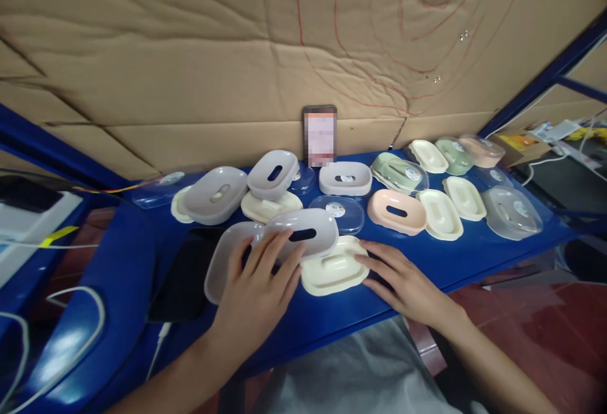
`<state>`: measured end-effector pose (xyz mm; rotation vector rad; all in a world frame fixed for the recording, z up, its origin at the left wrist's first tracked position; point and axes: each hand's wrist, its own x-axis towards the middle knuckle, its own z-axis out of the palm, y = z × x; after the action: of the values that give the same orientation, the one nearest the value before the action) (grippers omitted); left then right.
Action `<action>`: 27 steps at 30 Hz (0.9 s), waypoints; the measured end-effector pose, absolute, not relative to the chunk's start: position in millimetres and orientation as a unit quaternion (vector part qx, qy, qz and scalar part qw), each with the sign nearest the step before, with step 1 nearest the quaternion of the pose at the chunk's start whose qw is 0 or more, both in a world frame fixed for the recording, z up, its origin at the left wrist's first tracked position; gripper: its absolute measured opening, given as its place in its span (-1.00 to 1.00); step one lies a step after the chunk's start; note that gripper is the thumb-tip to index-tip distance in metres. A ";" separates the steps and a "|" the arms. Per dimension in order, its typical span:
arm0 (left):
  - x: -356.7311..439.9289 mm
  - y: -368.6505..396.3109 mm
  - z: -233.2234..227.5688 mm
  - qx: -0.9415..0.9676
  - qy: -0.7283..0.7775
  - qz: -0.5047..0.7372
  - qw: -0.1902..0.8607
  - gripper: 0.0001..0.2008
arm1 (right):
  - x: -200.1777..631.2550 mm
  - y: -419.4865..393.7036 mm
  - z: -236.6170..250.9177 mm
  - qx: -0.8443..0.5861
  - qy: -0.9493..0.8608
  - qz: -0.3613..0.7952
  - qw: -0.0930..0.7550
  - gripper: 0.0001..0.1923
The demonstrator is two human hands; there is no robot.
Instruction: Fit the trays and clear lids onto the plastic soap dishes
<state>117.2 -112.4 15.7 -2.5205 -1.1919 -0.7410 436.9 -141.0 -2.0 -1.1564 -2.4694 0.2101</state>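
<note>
Left hand (258,275) spread flat on grey slotted plastic soap-dish tray (303,232); right hand (403,281) open, steadying cream oval plastic base (334,268); best pressed down squarely.

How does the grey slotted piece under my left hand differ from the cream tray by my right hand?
The grey slotted piece is grey with a dark oblong slot through its top; the cream tray is cream with a raised oval and no visible slot. The grey piece sits tilted, propped partly over the cream tray and a clear lid, while the tray lies flat on the blue table. The left hand rests on the grey piece; the right hand touches the tray's edge. Both are rounded rectangles of similar size.
</note>
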 end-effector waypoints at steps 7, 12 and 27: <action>118.6 -115.0 14.5 -0.883 -0.349 -0.311 0.046 -0.79 | 418.5 -140.2 -18.1 -0.423 -0.869 0.029 0.256 -0.08; 124.2 -117.1 12.2 -0.906 -0.312 -0.283 0.041 -0.77 | 418.0 -135.1 -10.9 -0.382 -0.878 -0.008 0.288 -0.22; 122.0 -116.2 1.6 -0.934 -0.291 -0.204 0.040 -0.82 | 416.0 -129.7 -2.9 -0.353 -0.912 0.032 0.209 -0.59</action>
<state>122.0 -116.2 1.6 -2.8614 -0.8911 -0.6246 416.0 -129.7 -2.9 -0.9813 -2.5361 0.0889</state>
